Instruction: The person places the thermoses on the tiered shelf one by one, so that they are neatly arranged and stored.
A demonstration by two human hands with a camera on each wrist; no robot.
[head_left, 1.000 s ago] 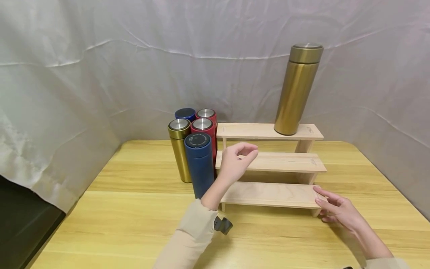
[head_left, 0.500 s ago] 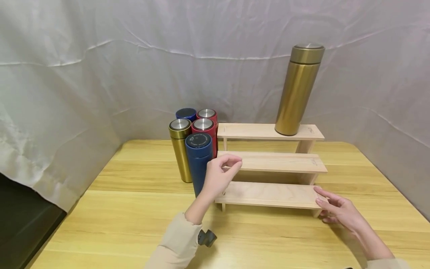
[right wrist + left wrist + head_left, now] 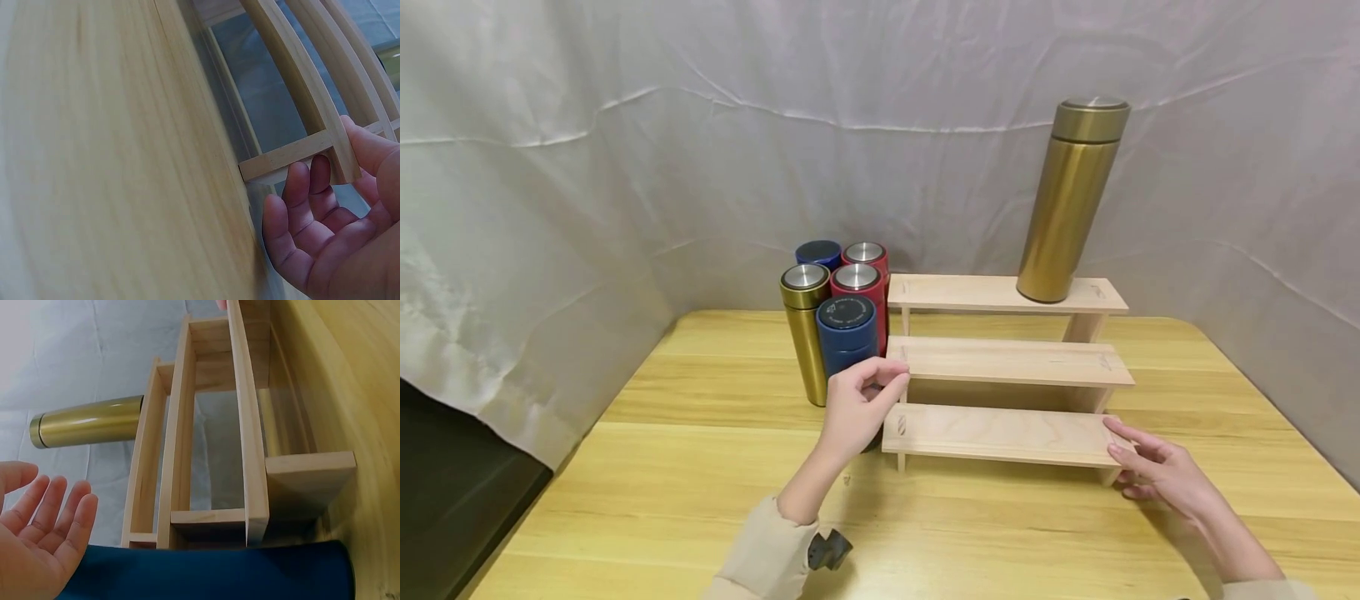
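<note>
My left hand is in front of the dark blue thermos, fingers loosely bent and holding nothing. In the left wrist view, the palm and relaxed fingertips show beside that thermos. With my right hand I hold the right end of the lowest step of a three-tier wooden rack, thumb side on top and other fingers below the board. A tall gold thermos stands on the rack's top tier, toward its right end.
Left of the rack stands a tight cluster: another gold thermos, two red ones, the front red thermos being nearer, and a brighter blue thermos at the back. A grey cloth hangs behind the wooden table.
My left hand has moved left and down, from over the middle tier to in front of the dark blue thermos. The right hand stays on the rack's end.
</note>
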